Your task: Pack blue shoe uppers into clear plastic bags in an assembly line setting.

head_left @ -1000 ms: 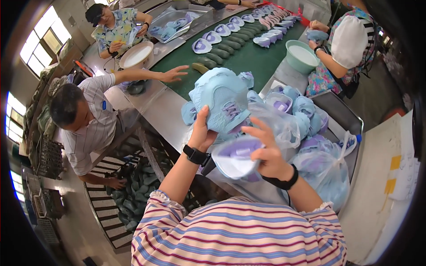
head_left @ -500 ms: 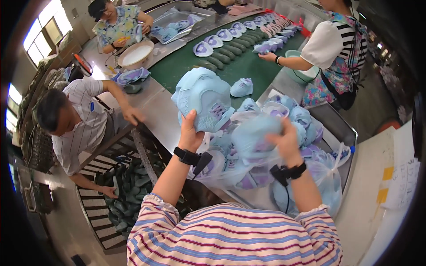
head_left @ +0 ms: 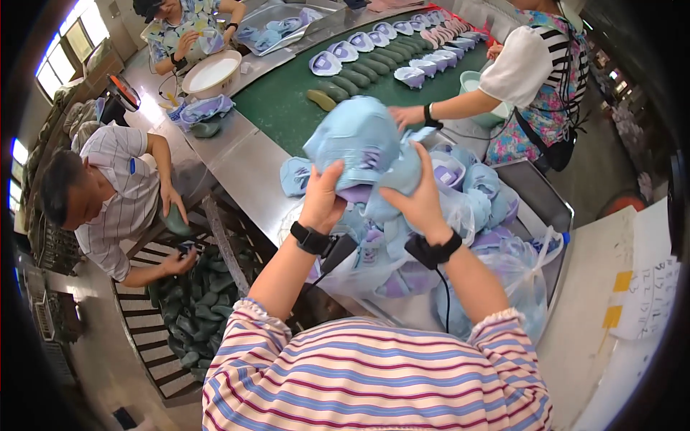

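Observation:
In front of me I hold light blue shoe uppers with purple laces. My left hand [head_left: 323, 201] is closed round the lower edge of a bulky blue shoe upper [head_left: 352, 133], which may be several nested together. My right hand [head_left: 424, 205] grips another blue shoe upper [head_left: 397, 174], pressed against the first one's right side. Its far edge is partly covered by my fingers. Below both hands lies a heap of blue and purple shoe uppers [head_left: 483, 187], partly wrapped in a clear plastic bag [head_left: 528, 269].
Rows of dark green shoe lasts [head_left: 365, 77] and purple-white uppers [head_left: 325, 63] cover the green tabletop [head_left: 277, 115]. A co-worker's hand [head_left: 410, 116] reaches close to my uppers. At left, another person handles lasts above a slatted bin [head_left: 147, 337]. A white basin [head_left: 212, 72] stands beyond.
My right hand has risen from the heap with a blue upper and met my left. The right co-worker's hand has come nearer. The person at left now holds up a green last.

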A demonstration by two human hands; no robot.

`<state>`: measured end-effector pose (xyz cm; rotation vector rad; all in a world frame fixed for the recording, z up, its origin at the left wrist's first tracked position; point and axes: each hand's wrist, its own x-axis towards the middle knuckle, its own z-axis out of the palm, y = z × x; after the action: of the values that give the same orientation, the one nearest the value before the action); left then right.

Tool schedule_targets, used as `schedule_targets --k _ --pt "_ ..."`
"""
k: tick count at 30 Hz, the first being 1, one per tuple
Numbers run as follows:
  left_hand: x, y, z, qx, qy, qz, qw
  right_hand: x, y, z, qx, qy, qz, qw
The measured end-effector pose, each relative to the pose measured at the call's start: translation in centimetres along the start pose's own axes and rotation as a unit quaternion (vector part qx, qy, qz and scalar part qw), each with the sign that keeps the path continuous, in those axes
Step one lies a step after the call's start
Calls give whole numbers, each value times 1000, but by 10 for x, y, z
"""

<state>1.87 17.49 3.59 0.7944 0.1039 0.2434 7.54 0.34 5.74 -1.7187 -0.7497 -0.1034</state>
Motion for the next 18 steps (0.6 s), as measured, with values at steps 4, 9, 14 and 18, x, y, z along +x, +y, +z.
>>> schedule_targets --k 4,9,14,18 --pt "4 -2 -7 -228 29 -92 969 -25 -11 -15 376 78 155 910" --pt "1 -2 7 -141 -69 -54 986 -21 -4 -51 327 14 107 939" --pt "-10 -9 38 -121 -46 -39 991 -3 -34 -20 60 -49 23 997" --pt "-8 -14 49 -95 -31 -3 995 -36 -19 -8 -151 32 -165 974"
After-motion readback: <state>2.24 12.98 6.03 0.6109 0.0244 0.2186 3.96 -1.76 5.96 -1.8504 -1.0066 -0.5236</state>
